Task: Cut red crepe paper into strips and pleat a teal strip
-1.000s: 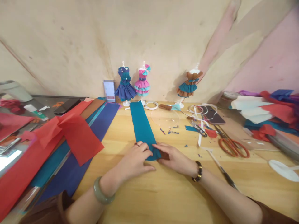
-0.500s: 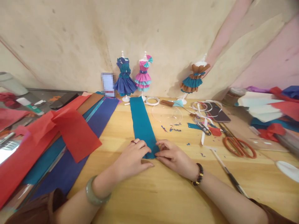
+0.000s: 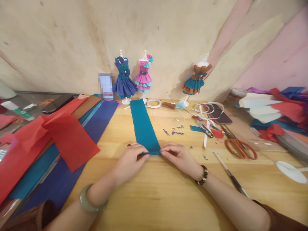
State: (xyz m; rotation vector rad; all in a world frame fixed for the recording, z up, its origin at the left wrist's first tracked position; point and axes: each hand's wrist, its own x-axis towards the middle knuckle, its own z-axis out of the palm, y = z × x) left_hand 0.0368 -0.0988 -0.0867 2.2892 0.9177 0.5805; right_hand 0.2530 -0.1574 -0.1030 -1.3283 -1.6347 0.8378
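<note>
A long teal paper strip (image 3: pixel 143 125) lies on the wooden table (image 3: pixel 168 199), running away from me toward the wall. My left hand (image 3: pixel 128 162) pinches the left corner of the strip's near end, which is folded over. My right hand (image 3: pixel 179 158) pinches the right corner of that same folded end. Both hands rest on the table, fingers pressed together on the fold.
Red (image 3: pixel 64 138), dark blue (image 3: pixel 79 154) and teal sheets overlap at the left. Three small mannequins in paper dresses (image 3: pixel 124 80) stand by the wall. Orange-handled scissors (image 3: pixel 237 146), small snips (image 3: pixel 206 130), white ribbon, a phone (image 3: pixel 220 115) and paper scraps lie at the right.
Both hands drew the strip's near end slightly away from me and folded it over; the fingers went from pressing flat to pinching the fold's corners. The view shifted a little.
</note>
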